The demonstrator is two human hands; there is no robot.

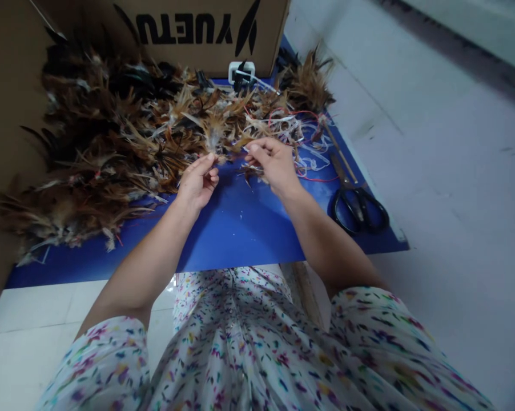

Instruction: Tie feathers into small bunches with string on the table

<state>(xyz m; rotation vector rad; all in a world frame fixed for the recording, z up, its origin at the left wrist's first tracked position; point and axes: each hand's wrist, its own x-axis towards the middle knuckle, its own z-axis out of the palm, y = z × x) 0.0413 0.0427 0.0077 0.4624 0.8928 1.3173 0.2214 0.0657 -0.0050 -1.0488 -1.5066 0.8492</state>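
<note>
My left hand [198, 181] and my right hand [273, 164] meet over a blue mat [240, 228], both pinched on a small bunch of brown feathers [228, 153] held between them. The fingertips of each hand are pressed together around the feather stems. Just behind my hands lies a big heap of brown and black feathers [107, 142], spreading to the left. A tangle of white strips and red thread [300, 137] lies right beside my right hand.
Black-handled scissors [358, 202] lie on the mat's right side, next to a thin stick [340, 153]. A cardboard box [206, 28] stands at the back, with a white socket [241, 71] in front of it. White tiled floor [446, 171] surrounds the mat.
</note>
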